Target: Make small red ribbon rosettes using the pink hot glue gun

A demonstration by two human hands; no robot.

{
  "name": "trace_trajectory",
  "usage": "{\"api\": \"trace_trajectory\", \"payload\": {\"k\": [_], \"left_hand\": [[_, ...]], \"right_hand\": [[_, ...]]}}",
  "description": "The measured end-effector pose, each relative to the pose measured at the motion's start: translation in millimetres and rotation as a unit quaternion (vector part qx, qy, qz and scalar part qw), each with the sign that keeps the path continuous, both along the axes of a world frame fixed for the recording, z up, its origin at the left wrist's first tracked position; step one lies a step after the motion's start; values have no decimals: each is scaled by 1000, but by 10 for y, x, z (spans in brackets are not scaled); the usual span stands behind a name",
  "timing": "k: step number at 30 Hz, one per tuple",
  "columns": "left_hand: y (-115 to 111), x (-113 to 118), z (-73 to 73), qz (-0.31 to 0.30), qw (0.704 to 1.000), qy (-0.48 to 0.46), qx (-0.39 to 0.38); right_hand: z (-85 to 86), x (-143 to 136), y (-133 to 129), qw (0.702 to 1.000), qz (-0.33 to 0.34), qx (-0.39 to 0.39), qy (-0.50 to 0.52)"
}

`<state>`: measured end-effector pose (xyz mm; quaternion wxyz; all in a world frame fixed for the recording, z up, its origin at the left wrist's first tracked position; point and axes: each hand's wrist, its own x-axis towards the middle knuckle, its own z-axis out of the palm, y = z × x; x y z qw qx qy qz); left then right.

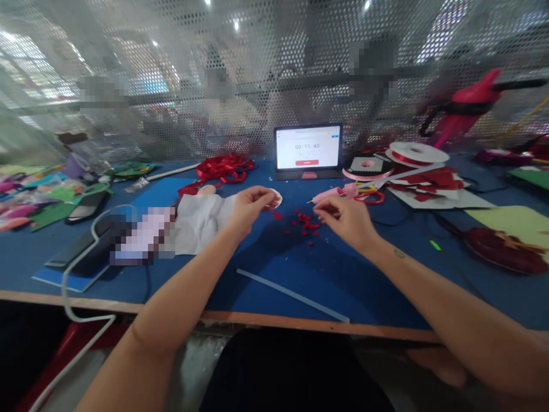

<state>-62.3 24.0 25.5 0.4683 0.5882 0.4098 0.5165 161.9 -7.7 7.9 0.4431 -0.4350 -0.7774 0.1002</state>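
Observation:
My left hand (252, 207) is closed on a small round white disc (278, 198), gripping it by its edge; the fingers cover much of it. My right hand (346, 220) is held in a pinch above the table, and whatever is between its fingertips is hidden or too small to name. Several small red bead-like pieces (305, 220) lie scattered between the hands. Just behind the right hand rests a pink glue gun (330, 194), its tip pointing left. A white cloth (201, 224) lies beside my left wrist.
A translucent glue stick (294, 294) lies near the front edge. Behind stands a tablet (307, 147) showing a timer. Red ribbon (225, 167) is heaped at back left; ribbon spools (416, 153) and red-handled scissors (372, 198) lie right. A white cable (65, 286) hangs at left.

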Motion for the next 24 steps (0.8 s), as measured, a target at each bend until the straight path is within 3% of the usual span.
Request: {"api": "trace_trajectory", "payload": {"k": [2,4,8,10,13,16,19,24], "left_hand": [[120,-140,1,96,995,2,33],[214,-250,-25,151,987,23,57],[295,-340,-103,171,968,145,109],[306,-330,-136,152,941,263,147],[330,-278,-181,115,871,441,184],[370,-218,-234,81,803,549,219],[406,-179,-278,28,769,589,246],[414,-145,-280,0,751,609,257]], "right_hand": [[91,126,-7,992,-75,90,-47],[197,246,-48,973,-152,169,-50],[311,370,-116,944,-225,240,-21],[273,351,-86,954,-198,224,-36],[132,253,20,982,-59,125,-127],[19,162,92,975,44,77,-203],[27,143,60,977,52,58,-198],[148,212,-55,993,36,-16,-109]]}}
